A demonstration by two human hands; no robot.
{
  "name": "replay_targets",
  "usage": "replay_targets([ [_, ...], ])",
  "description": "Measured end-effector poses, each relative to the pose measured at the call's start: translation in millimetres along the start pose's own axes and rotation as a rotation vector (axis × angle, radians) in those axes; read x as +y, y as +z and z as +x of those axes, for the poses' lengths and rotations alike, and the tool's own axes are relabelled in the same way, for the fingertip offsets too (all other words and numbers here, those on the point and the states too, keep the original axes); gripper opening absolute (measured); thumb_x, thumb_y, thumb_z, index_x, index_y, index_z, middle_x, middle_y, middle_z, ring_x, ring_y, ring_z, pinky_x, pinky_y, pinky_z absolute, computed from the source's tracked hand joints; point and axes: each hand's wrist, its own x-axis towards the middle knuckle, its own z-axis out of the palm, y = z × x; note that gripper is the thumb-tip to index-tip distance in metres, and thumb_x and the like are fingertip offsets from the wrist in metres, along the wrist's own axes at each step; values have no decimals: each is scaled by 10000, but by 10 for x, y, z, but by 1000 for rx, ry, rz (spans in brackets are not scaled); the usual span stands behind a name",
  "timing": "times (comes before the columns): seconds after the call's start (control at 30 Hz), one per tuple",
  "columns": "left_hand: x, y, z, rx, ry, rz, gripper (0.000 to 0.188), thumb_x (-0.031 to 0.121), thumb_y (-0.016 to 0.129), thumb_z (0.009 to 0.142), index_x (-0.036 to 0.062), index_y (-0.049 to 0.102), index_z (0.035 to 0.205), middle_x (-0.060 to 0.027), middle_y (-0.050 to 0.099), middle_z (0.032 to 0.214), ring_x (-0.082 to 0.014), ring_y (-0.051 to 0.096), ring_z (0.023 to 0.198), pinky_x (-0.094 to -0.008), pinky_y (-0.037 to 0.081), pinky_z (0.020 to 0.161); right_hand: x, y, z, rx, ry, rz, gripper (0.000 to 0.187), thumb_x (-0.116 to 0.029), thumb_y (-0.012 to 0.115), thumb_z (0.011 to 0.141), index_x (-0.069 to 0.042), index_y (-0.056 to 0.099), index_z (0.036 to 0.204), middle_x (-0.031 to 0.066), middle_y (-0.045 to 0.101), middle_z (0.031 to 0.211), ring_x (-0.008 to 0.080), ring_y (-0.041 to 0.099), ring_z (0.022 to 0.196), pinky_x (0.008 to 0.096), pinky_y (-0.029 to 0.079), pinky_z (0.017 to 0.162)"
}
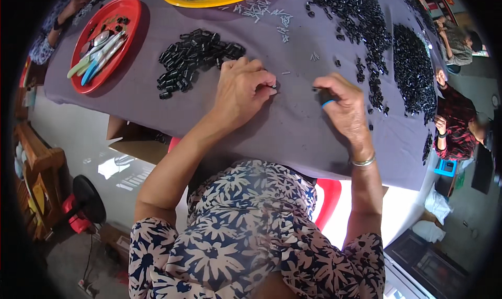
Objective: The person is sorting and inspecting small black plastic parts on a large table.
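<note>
My left hand (pixel 241 89) is closed in a pinch, thumb against forefinger. A small piece shows at its fingertips, too little of it visible to name. My right hand (pixel 345 108) is closed too, a short way to the right, with a black, blue-edged covering or object at its thumb. Something tiny and dark is at its fingertips; I cannot make out what. Between the hands lies a single grey pin (pixel 286 72), and a few more grey pins (pixel 314 56) lie farther off. Beyond my left hand is a heap of short black cylindrical parts (pixel 180 63).
A red tray (pixel 133 24) with knives, a spoon and small black parts sits at the left. At the far edge a yellow tray (pixel 219 1) holds many grey pins. Large heaps of black parts (pixel 413 63) cover the right side. Other people sit around the table.
</note>
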Motion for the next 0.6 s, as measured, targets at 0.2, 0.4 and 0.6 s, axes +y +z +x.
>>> replay_targets([
  [0.2,-19,13,-11,16,-1,-12,163,82,764,726,110,674,858,-5,565,792,-217,519,807,-359,349,808,-177,354,267,-46,-82,195,270,146,602,705,-19,637,917,11,561,779,83,525,652,232,419,575],
  [0.4,4,4,2,9,-44,-9,150,93,782,686,115,683,796,-9,586,802,-229,548,852,-410,378,822,-277,346,398,-134,-231,81,285,136,619,684,-26,641,917,36,579,776,148,553,649,270,437,581],
  [0.6,-9,17,-15,21,-37,-13,149,89,788,674,100,671,765,-16,579,786,-235,544,837,-410,379,818,-339,313,438,-224,-270,-14,299,103,615,664,-29,653,929,83,594,801,255,579,687,333,469,628],
])
